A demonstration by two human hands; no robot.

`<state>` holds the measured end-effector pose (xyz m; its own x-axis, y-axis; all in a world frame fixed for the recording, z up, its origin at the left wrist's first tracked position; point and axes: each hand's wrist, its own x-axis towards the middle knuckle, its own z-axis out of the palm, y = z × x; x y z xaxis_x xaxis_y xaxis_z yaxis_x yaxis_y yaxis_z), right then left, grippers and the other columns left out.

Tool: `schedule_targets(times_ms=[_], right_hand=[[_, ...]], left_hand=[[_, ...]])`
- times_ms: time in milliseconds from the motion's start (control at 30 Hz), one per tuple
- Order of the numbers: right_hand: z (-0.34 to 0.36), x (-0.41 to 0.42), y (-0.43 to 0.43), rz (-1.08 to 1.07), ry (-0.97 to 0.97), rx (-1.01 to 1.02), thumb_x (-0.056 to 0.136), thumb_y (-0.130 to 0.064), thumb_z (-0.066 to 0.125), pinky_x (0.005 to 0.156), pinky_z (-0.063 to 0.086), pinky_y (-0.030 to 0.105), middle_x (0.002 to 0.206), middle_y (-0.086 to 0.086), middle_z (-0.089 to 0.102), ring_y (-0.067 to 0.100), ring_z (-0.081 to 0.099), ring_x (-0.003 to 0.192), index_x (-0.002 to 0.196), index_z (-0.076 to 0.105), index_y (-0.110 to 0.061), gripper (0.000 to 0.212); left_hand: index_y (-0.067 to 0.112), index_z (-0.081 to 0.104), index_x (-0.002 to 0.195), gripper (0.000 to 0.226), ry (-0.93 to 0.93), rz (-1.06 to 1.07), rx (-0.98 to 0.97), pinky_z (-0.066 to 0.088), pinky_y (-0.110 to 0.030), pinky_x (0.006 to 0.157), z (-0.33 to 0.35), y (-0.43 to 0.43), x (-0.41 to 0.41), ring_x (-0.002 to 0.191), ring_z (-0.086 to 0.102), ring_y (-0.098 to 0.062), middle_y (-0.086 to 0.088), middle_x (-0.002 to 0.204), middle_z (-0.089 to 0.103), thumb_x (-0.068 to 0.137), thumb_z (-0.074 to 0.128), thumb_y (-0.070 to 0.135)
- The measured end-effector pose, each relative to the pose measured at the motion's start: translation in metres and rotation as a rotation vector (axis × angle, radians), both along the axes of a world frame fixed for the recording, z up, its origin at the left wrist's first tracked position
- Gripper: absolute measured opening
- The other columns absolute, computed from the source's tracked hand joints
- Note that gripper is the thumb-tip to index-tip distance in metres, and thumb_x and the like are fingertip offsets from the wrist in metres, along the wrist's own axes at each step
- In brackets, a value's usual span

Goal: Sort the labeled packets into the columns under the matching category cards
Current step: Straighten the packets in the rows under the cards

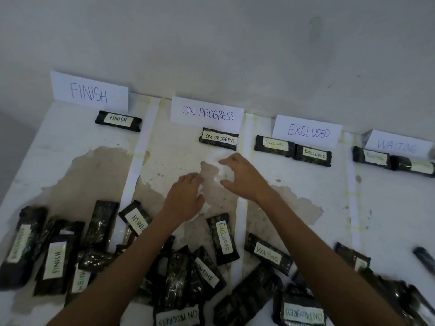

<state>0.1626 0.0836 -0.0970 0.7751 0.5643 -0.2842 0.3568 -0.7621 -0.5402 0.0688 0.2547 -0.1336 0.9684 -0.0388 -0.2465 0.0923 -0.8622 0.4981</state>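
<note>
Packets (pixel 175 281) mostly lay heaped unsorted, only six under the cards (pixel 207 112), while the left hand (pixel 186 196) and right hand (pixel 244 177) hovered, fingers loose and empty.

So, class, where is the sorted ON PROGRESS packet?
Head view, centre: the sorted ON PROGRESS packet lies just below the ON PROGRESS card, beyond the right hand.
</note>
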Motion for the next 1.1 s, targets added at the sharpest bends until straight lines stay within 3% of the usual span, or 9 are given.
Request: schedule_targets(times_ms=[133,233,400,500,633,700,867,1100], right_hand=[[0.001,-0.047,-0.008,-0.083,0.098,0.036,0.084,-0.019,0.066,0.094,0.046,0.03,0.121,0.006,0.048,0.02,0.053,0.108,0.131,0.051,-0.012,0.05],[-0.002,-0.072,-0.023,-0.145,0.127,0.035,0.086,-0.015,0.063,0.095,0.046,0.03,0.123,0.008,0.049,0.02,0.054,0.109,0.131,0.051,-0.01,0.047],[-0.006,-0.099,-0.054,-0.244,0.118,-0.017,0.087,-0.017,0.061,0.094,0.046,0.03,0.122,0.008,0.05,0.022,0.054,0.107,0.13,0.051,-0.01,0.045],[-0.008,-0.107,-0.069,-0.274,0.134,-0.075,0.088,-0.015,0.057,0.096,0.043,0.032,0.125,0.011,0.049,0.025,0.052,0.111,0.129,0.052,-0.008,0.042],[-0.011,-0.117,-0.089,-0.306,0.105,-0.062,0.089,-0.013,0.056,0.092,0.04,0.024,0.122,0.011,0.051,0.024,0.053,0.109,0.124,0.055,-0.005,0.037],[-0.011,-0.118,-0.097,-0.329,0.078,-0.046,0.087,-0.013,0.057,0.092,0.041,0.026,0.12,0.011,0.051,0.024,0.054,0.106,0.125,0.055,-0.006,0.038],[-0.008,-0.112,-0.115,-0.391,0.039,-0.036,0.088,-0.016,0.057,0.094,0.044,0.033,0.124,0.009,0.051,0.025,0.053,0.11,0.126,0.055,-0.01,0.039],[-0.014,-0.108,-0.132,-0.389,0.058,-0.039,0.086,-0.018,0.061,0.095,0.045,0.035,0.121,0.009,0.049,0.026,0.053,0.109,0.126,0.054,-0.01,0.041]], left_hand=[[0.007,0.049,0.13,0.051,-0.007,-0.054,-0.015,0.045,-0.043,0.096,0.002,-0.017,-0.032,0.121,0.046,-0.033,-0.014,0.133,0.05,0.079,0.057,0.01],[0.007,0.054,0.123,0.066,-0.104,-0.257,0.006,0.051,-0.045,0.088,-0.005,-0.032,-0.045,0.116,0.052,-0.037,-0.017,0.126,0.055,0.06,0.062,-0.007],[0.016,0.052,0.127,0.08,-0.145,-0.691,0.114,0.04,-0.044,0.102,-0.001,-0.045,-0.044,0.129,0.042,-0.032,-0.012,0.136,0.05,0.052,0.068,-0.007],[0.018,0.049,0.131,0.068,-0.064,-0.821,0.185,0.023,-0.04,0.112,0.004,-0.053,-0.04,0.136,0.03,-0.027,-0.007,0.141,0.044,0.067,0.061,-0.002],[0.016,0.062,0.113,0.055,-0.05,-0.809,0.258,0.041,-0.037,0.096,0.004,-0.054,-0.036,0.108,0.055,-0.025,-0.005,0.112,0.062,0.058,0.068,0.019],[0.016,0.062,0.109,0.054,-0.046,-0.744,0.222,0.044,-0.036,0.09,0.003,-0.054,-0.035,0.099,0.058,-0.023,-0.003,0.106,0.062,0.057,0.069,0.029],[0.011,0.058,0.118,0.056,-0.092,-0.531,0.137,0.043,-0.034,0.08,0.004,-0.062,-0.025,0.094,0.055,-0.025,-0.008,0.11,0.056,0.068,0.071,0.031],[0.008,0.054,0.123,0.059,-0.14,-0.35,0.057,0.049,-0.038,0.079,0.011,-0.09,0.01,0.096,0.053,-0.027,-0.011,0.112,0.054,0.071,0.071,0.028]])
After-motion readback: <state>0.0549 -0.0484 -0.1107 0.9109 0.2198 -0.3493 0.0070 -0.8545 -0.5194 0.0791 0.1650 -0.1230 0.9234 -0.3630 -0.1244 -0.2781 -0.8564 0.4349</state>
